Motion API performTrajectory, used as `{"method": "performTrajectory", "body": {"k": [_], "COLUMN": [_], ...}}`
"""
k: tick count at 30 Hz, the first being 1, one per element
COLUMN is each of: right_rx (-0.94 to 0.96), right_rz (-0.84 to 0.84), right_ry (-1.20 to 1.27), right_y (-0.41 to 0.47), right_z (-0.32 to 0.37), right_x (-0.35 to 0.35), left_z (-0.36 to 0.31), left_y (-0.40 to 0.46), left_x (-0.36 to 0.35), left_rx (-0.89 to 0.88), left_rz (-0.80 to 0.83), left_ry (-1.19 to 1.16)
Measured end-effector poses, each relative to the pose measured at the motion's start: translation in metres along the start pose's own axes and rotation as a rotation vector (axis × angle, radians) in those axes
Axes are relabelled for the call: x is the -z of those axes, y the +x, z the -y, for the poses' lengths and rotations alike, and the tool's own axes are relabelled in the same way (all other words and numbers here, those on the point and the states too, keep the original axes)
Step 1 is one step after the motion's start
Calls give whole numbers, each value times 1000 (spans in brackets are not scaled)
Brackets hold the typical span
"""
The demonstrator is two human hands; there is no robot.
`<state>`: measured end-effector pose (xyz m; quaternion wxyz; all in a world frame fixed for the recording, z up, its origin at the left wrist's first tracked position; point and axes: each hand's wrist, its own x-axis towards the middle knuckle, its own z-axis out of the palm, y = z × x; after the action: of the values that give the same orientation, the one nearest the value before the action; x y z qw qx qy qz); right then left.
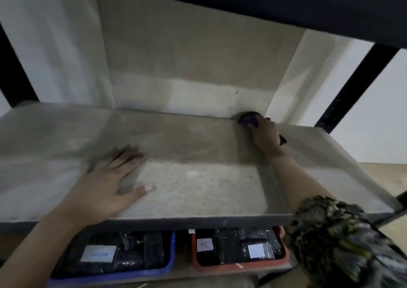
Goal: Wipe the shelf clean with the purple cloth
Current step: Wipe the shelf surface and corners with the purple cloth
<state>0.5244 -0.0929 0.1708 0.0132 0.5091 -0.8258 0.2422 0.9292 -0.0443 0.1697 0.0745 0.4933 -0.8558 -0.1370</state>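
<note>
Your right hand [265, 133] grips the purple cloth [248, 121] at the shelf's [198, 190] back edge, right of centre; your left hand [112, 177] lies flat, fingers spread, lower left.

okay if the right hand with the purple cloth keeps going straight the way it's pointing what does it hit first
Probably the back wall. The right hand grips the purple cloth at the shelf's far edge, and the cloth looks at or almost against the wall already, though depth is unclear.
</note>
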Motion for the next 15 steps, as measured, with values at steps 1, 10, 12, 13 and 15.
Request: {"method": "performTrajectory", "body": {"k": [1,10,12,13,15], "right_rx": [49,475,558,574,556], "right_rz": [36,258,297,306,334], "right_ry": [2,62,134,177,228], "right_y": [3,-12,-30,-40,-60], "right_z": [14,79,82,84,86], "right_x": [-5,-19,-15,-12,-4], "left_z": [0,1,2,1,1], "left_y": [0,1,1,1,2], "left_x": [-1,-5,-5,-5,-4], "left_rx": [2,9,9,9,11], "left_rz": [-8,-51,-39,-35,-27], "left_ry": [-7,-8,9,9,21]}}
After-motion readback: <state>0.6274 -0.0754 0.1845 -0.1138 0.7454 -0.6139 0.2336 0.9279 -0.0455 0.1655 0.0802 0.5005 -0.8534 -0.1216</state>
